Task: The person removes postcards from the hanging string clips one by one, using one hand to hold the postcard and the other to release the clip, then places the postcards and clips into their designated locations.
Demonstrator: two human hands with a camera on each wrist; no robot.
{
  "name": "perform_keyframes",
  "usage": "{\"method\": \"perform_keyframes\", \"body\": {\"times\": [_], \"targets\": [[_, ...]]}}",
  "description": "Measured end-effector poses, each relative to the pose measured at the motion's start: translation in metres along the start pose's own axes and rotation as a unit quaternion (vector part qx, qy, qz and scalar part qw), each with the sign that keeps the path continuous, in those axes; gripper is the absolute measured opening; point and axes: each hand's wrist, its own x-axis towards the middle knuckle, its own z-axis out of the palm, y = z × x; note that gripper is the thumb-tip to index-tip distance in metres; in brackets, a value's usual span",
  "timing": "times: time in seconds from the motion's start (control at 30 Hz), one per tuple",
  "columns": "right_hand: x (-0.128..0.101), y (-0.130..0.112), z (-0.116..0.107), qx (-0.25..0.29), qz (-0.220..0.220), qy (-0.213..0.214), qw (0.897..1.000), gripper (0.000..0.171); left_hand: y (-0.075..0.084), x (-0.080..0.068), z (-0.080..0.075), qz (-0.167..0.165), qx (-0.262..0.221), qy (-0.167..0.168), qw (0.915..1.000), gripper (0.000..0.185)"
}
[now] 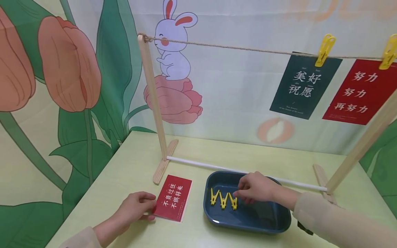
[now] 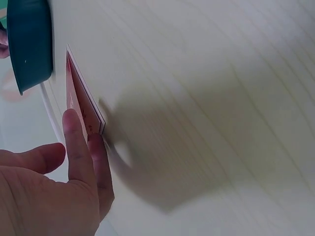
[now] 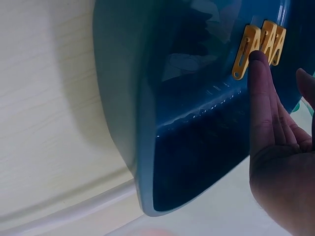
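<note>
A stack of red cards [image 1: 173,198] with white Chinese characters lies on the table. My left hand [image 1: 134,210] touches its left edge; in the left wrist view the straight fingers [image 2: 74,142] are at a corner and the thumb is apart. There the top card [image 2: 81,105] looks slightly lifted from a pale-edged layer below. To the right, a dark blue tray [image 1: 248,227] holds three yellow clothespins [image 1: 223,200] in a row. My right hand [image 1: 255,187] hovers over the tray beside the rightmost clothespin [image 3: 246,51], fingers extended, gripping nothing.
Behind the tray stands a wooden frame [image 1: 152,93] with a white rod [image 1: 198,164] along its base. From its rope [image 1: 229,46] hang a dark green card [image 1: 305,86] and a red card [image 1: 356,93], each under a yellow clothespin [image 1: 325,50]. A printed backdrop [image 1: 229,93] hangs behind.
</note>
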Motion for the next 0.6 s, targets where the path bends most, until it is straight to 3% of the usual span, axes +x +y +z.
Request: {"method": "perform_keyframes", "body": {"times": [0.6], "targets": [[-0.0039, 0.0052, -0.0005, 0.011, 0.001, 0.001, 1.0, 0.022, -0.0003, 0.0011, -0.0052, 0.005, 0.017, 0.008, 0.9998, 0.039]]}}
